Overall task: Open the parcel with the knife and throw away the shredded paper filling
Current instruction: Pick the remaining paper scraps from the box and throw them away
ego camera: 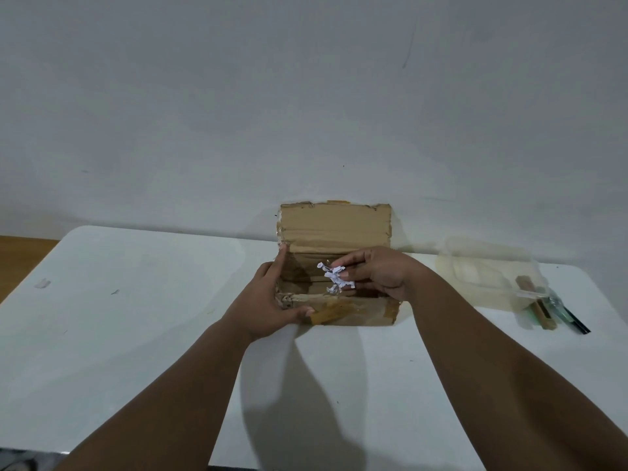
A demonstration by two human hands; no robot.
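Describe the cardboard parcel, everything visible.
The cardboard parcel is a small brown corrugated box on the white table near the wall. Its lid flap stands open and upright at the back, edges torn. Tan tape strips cross the front wall. The left hand grips its left front corner; the right hand pinches white shredded paper above the opening.

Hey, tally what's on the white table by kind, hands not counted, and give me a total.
Cardboard box: 1
Clear plastic container: 1
Clump of shredded paper, held by the right hand: 1
Knife: 1
Wooden stick: 1
Total: 5
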